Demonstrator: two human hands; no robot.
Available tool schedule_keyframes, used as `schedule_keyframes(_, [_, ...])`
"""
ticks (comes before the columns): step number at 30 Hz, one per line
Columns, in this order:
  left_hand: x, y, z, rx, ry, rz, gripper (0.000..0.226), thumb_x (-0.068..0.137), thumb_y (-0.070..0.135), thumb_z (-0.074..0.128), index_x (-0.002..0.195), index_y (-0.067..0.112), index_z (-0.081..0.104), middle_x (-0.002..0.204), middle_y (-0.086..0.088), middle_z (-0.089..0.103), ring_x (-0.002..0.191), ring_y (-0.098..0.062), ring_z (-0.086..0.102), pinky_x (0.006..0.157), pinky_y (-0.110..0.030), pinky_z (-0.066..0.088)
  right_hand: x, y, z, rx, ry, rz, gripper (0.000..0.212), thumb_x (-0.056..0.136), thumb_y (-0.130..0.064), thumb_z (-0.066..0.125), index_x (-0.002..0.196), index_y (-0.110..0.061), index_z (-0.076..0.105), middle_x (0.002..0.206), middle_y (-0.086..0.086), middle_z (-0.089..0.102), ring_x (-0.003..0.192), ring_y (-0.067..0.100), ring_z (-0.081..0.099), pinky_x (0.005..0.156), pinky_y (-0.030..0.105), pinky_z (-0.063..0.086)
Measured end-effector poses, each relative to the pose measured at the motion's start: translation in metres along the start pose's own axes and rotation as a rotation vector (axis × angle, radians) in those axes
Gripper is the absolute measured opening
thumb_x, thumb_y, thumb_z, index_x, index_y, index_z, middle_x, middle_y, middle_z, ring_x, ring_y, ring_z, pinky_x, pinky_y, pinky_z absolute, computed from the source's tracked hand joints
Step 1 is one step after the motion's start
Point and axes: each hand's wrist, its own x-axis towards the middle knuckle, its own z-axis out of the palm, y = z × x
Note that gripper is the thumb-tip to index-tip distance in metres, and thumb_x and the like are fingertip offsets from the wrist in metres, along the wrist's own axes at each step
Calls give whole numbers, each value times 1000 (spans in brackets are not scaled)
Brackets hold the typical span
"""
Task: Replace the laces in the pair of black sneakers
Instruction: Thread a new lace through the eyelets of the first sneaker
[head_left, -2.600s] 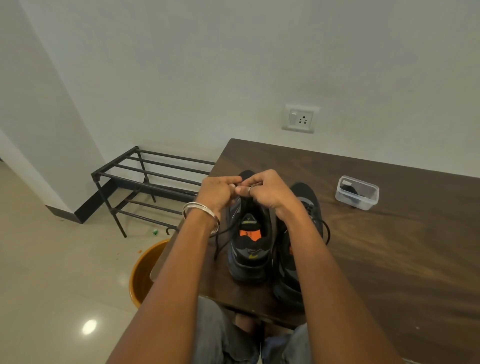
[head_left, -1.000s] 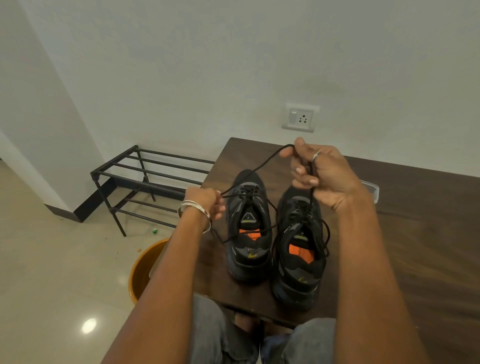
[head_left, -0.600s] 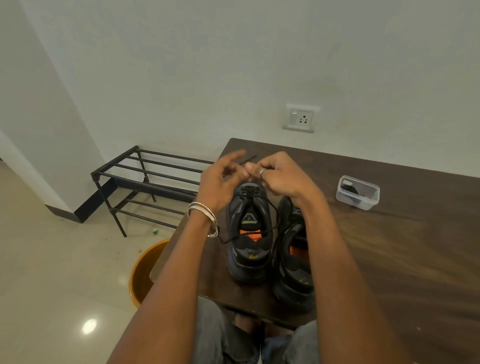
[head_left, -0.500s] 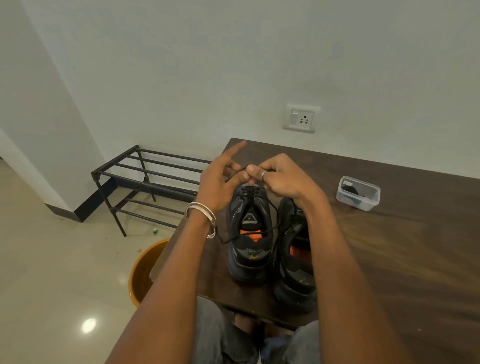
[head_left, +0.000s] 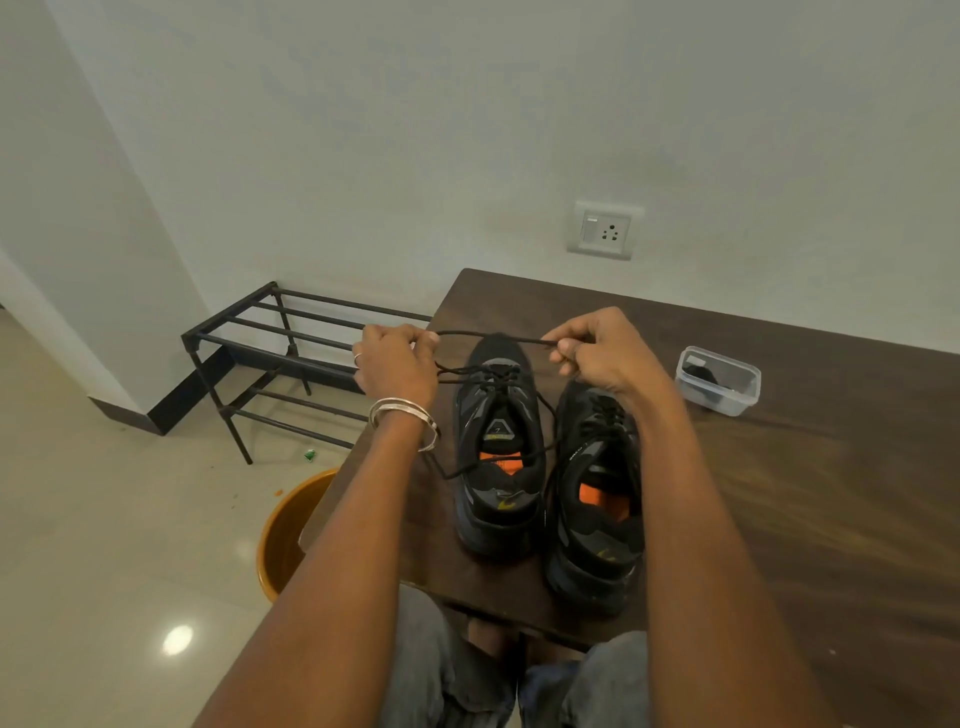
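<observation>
Two black sneakers with orange insoles stand side by side, heels toward me, on the dark wooden table. The left sneaker has a black lace threaded through its eyelets. My left hand pinches one part of that lace left of the toe, and my right hand pinches another part, so the lace stretches taut between them above the toe. A loose strand runs across the left sneaker's opening. The right sneaker lies partly under my right forearm.
A small clear plastic container holding something black sits on the table to the right of the shoes. A black metal shoe rack stands on the floor at the left, an orange bucket beside the table edge. A wall socket is behind.
My hands, close together over the left sneaker's toe half a second ago, have drawn apart sideways, pulling the lace taut between them.
</observation>
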Motion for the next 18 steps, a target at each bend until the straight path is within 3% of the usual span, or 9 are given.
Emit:
schedule_keyframes(3, [-2, 3, 1, 13, -16, 150, 32, 90, 28, 64, 122, 22, 64, 124, -5, 51, 118, -23, 43, 96, -40, 38, 1, -2, 8, 8, 73, 20, 10, 95, -2, 60, 96, -3, 70, 83, 10, 72, 57, 11, 63, 51, 16, 52])
schedule_keyframes(8, [-6, 12, 6, -193, -358, 598, 42, 87, 12, 66, 128, 20, 61, 126, -3, 60, 117, -15, 52, 96, -16, 35, 3, -10, 27, 55, 149, -12, 11, 86, -13, 75, 78, -8, 71, 73, 7, 71, 52, 9, 59, 48, 17, 49])
schedule_keyframes(11, [-12, 16, 9, -281, -392, 525, 32, 86, 8, 68, 117, 14, 68, 105, -2, 71, 91, -6, 62, 82, -3, 42, 5, -11, 31, 43, 107, -45, 8, 90, -13, 71, 83, -11, 74, 76, 10, 72, 58, 11, 62, 59, 21, 56])
schedule_keyframes(14, [-13, 18, 10, -325, -358, 403, 22, 85, 9, 70, 106, 11, 73, 83, 2, 70, 69, -3, 63, 74, -14, 53, 6, -10, 33, 63, 43, -45, 8, 91, -5, 67, 94, -5, 74, 81, 14, 73, 66, 16, 68, 71, 29, 61])
schedule_keyframes(18, [-12, 15, 9, -341, -338, 239, 6, 85, 12, 70, 91, 12, 72, 70, 3, 66, 56, -6, 62, 66, -22, 57, 7, -8, 29, 36, 109, 27, 8, 87, -7, 73, 94, -7, 71, 90, 10, 73, 79, 17, 71, 75, 27, 60])
